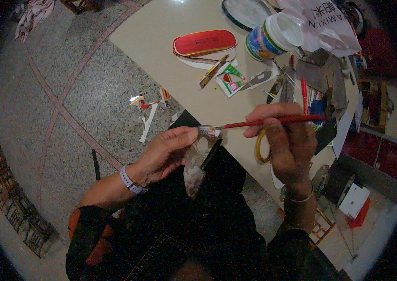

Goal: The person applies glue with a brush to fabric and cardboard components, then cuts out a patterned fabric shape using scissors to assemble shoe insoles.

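Note:
My left hand pinches a tapered, grey-and-white mottled piece by its wide upper end. Its pointed end hangs down over my dark clothes. My right hand holds a slim brush with a red handle. The brush's tip meets the upper end of the piece, though its bristles are too small to make out. A yellow loop, like a scissors handle, hangs at the fingers of my right hand; the rest of it is hidden.
On the pale table lie a red glasses case, a yellow utility knife and printed paper cutouts. A white tub stands open farther back. Paper scraps litter the floor at left.

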Tool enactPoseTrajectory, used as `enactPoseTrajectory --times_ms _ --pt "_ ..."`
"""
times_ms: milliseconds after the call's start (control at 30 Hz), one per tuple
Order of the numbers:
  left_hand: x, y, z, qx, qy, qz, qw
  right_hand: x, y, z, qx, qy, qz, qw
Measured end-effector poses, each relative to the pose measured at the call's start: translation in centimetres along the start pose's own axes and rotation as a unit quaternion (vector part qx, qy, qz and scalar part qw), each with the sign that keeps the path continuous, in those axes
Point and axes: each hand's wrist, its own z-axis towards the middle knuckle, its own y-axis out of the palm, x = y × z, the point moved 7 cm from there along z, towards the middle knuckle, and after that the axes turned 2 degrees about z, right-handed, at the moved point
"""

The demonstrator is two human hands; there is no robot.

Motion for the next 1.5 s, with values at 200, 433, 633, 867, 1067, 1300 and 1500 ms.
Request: enactPoseTrajectory --times_ms 200,433,633,867,1067,1300,1500 --pt "-0.2 -0.8 0.5 0.009 0.003 0.023 1.0 -0.5 -0.6 0.0 0.018 -0.011 0.019 1.0" --pt "-0.7 -1.2 0.5 0.014 -0.004 0.016 1.0 0.2 -1.3 -0.4 0.03 0.012 0.053 0.998" --pt "-0.7 -0.9 0.5 0.008 0.004 0.024 1.0 -0.2 -0.9 -0.5 0.014 0.002 0.013 1.0" --pt "-0.1 -0.1 0.1 0.015 0.014 0.045 0.999 0.3 -2.2 -0.7 0.081 -0.001 0.057 0.995" --pt "0.3 0.3 -0.4 0.042 -0.01 0.092 0.995 0.6 -1.4 -0.6 0.046 0.0 0.016 0.999" --pt "-0.5 0.1 0.3 0.021 0.005 0.031 0.999 0.1 -0.5 -0.2 0.037 0.007 0.025 0.999" --pt "-0.5 0.4 0.2 0.03 0.0 0.041 0.999 1.4 1.0 0.1 -0.001 -0.034 0.019 0.999"
